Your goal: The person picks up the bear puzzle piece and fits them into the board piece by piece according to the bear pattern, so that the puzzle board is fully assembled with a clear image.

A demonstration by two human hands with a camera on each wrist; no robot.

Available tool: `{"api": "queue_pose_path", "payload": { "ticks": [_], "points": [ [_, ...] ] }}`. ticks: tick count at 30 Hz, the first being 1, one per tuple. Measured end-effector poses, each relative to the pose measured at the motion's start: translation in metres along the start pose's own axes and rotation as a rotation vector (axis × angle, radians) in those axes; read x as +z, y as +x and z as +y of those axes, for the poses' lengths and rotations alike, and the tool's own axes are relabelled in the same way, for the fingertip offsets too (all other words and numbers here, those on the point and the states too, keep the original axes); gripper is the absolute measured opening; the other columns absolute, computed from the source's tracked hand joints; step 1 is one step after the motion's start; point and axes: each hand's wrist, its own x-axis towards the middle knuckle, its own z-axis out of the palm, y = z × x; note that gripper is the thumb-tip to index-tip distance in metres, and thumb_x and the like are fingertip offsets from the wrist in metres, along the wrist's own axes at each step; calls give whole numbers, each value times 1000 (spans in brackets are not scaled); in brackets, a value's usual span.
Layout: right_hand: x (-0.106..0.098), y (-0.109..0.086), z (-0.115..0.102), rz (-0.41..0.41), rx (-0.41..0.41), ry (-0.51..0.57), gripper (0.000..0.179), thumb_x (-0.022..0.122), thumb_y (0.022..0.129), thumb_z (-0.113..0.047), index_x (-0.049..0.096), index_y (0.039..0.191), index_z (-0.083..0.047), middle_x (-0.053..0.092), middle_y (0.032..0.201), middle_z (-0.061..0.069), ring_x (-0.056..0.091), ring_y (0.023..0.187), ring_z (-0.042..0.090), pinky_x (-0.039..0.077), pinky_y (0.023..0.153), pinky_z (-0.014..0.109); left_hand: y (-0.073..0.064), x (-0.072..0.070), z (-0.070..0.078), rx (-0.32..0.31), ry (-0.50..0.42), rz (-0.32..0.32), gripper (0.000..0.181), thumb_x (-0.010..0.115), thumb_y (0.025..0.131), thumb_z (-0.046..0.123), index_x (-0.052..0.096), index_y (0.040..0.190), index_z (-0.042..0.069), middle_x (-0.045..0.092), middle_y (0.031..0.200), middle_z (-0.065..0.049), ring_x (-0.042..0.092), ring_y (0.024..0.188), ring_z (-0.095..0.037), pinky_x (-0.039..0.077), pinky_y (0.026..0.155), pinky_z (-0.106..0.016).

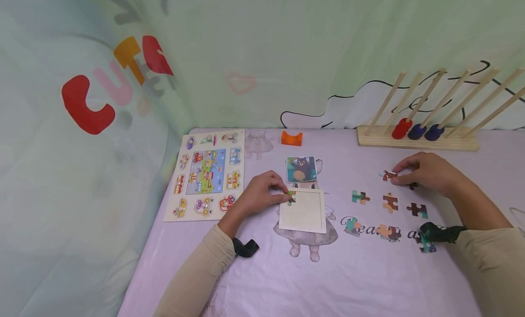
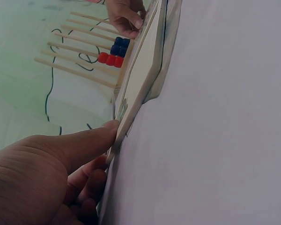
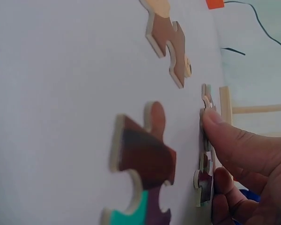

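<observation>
"What's the largest thing on the tabletop (image 1: 307, 289)?"

"The counting stand (image 1: 455, 144), at the far edge. Then the vehicle board (image 1: 170, 215), by the far left corner."

"And the hands?"

"The left hand (image 1: 262, 191) pinches the pale tray (image 1: 305, 216) near its far left corner. The right hand (image 1: 432, 171) has its thumb on a brown piece (image 1: 388, 176), right of the tray; whether it pinches, I cannot tell."

"Smaller?"

"A bear card (image 1: 301, 169) just beyond the tray's far edge, and a green piece (image 1: 292, 194) in the tray's far left corner."
</observation>
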Motion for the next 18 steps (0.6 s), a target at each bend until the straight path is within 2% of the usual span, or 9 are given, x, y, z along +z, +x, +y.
{"api": "queue_pose_path", "payload": {
  "ticks": [5, 10, 13, 18],
  "points": [
    [0, -1, 0, 14, 12, -19, 58, 79, 86, -49, 69, 118, -1, 61, 119, 24, 47, 107, 40, 43, 81, 45, 1, 0, 0, 0, -1, 1, 11, 81, 89, 26, 78, 96, 18, 63, 108, 5, 57, 100, -12, 45, 88, -26],
    [-2, -1, -3, 22, 5, -23, 45, 75, 92, -40, 71, 115, -2, 66, 107, 16, 51, 100, 34, 41, 75, 37, 1, 0, -1, -5, 5, -5, 10, 80, 89, 26, 77, 97, 19, 63, 109, 5, 57, 101, -12, 45, 89, -27],
    [-5, -3, -6, 22, 3, -28, 40, 75, 93, -35, 71, 114, -1, 68, 104, 15, 52, 98, 34, 40, 74, 36, 1, -1, -1, -2, 5, -5, 11, 80, 89, 26, 77, 97, 19, 63, 109, 5, 57, 101, -12, 45, 89, -27],
    [-7, -5, -9, 29, 11, -29, 43, 75, 92, -37, 71, 113, 0, 68, 108, 20, 53, 101, 37, 42, 77, 39, 0, 0, -2, 4, -4, 0, 11, 81, 89, 25, 77, 97, 18, 63, 108, 5, 57, 100, -12, 45, 87, -27]
  ]
}}
